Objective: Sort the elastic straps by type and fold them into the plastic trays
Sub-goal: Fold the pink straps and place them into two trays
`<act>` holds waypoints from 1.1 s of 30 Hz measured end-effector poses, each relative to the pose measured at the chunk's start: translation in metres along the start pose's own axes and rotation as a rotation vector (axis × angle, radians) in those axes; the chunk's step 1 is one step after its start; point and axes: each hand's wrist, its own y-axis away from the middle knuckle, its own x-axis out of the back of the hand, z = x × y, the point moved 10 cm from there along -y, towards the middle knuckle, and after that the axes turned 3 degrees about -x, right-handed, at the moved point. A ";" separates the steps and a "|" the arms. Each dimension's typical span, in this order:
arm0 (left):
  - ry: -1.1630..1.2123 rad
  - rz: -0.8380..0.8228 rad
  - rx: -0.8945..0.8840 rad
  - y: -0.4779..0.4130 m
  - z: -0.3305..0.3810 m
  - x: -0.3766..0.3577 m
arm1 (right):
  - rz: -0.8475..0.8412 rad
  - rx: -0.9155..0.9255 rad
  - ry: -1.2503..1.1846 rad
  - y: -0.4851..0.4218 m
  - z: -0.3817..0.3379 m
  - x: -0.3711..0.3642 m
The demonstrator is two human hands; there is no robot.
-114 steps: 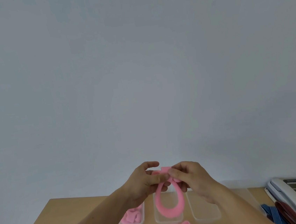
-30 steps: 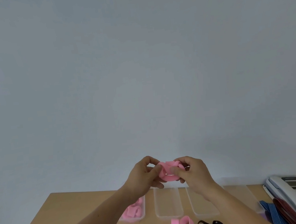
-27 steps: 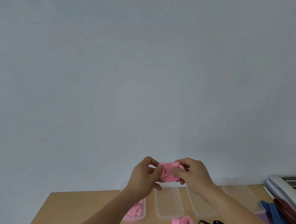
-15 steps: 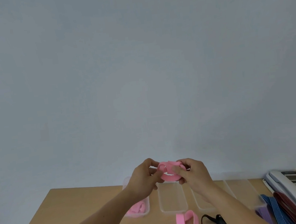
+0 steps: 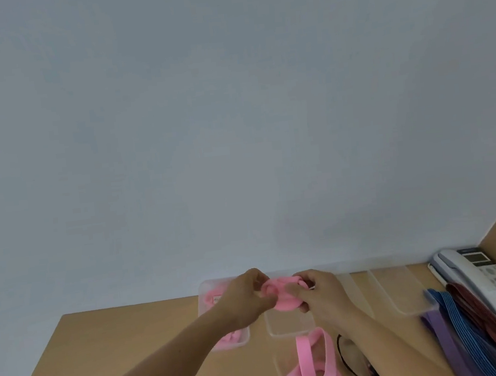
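A pink elastic strap [image 5: 282, 296], folded into a small bundle, sits between my two hands above the wooden table. My left hand [image 5: 246, 298] pinches its left side and my right hand [image 5: 321, 296] pinches its right side. Beneath them lies a clear plastic tray [image 5: 288, 324] with nothing in it. The tray to its left [image 5: 204, 296] holds folded pink straps. More loose pink straps [image 5: 312, 364] lie nearer to me on the table.
Two further clear trays [image 5: 401, 291] stand to the right. Purple, blue-striped and dark red straps [image 5: 469, 327] lie at the right beside a white desk phone [image 5: 483, 279]. A black strap [image 5: 350, 360] lies by my right forearm. A wall closes the far side.
The long hanging pink loop has been folded up into a compact bundle between my hands. The view has tilted down, showing more of the table and trays.
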 end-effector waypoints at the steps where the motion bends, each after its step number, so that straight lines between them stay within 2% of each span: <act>1: -0.066 0.011 -0.028 -0.008 0.001 -0.003 | -0.009 -0.013 0.003 -0.005 0.008 0.000; 4: -0.178 0.048 -0.066 -0.032 -0.001 -0.010 | -0.056 -0.070 0.012 -0.027 0.031 -0.004; 7: -0.211 0.059 -0.003 -0.054 -0.016 -0.019 | -0.081 -0.077 0.110 -0.052 0.049 -0.006; 10: -0.260 0.082 0.028 -0.070 -0.029 -0.026 | -0.133 0.007 0.346 -0.076 0.054 -0.009; 15: -0.333 0.067 0.054 -0.096 -0.050 -0.040 | -0.176 0.151 0.545 -0.115 0.065 -0.020; 18: -0.453 0.067 0.028 -0.108 -0.057 -0.047 | -0.196 0.240 0.697 -0.130 0.073 -0.033; 22: -0.636 0.051 -0.015 -0.121 -0.064 -0.058 | -0.158 0.409 0.935 -0.141 0.077 -0.047; 26: -0.891 -0.031 -0.095 -0.129 -0.073 -0.072 | -0.128 0.474 1.103 -0.148 0.087 -0.054; 29: -0.939 -0.068 -0.086 -0.129 -0.084 -0.075 | -0.100 0.499 1.132 -0.148 0.088 -0.056; 33: -0.922 0.049 -0.161 -0.129 -0.080 -0.073 | -0.071 0.468 1.146 -0.142 0.093 -0.057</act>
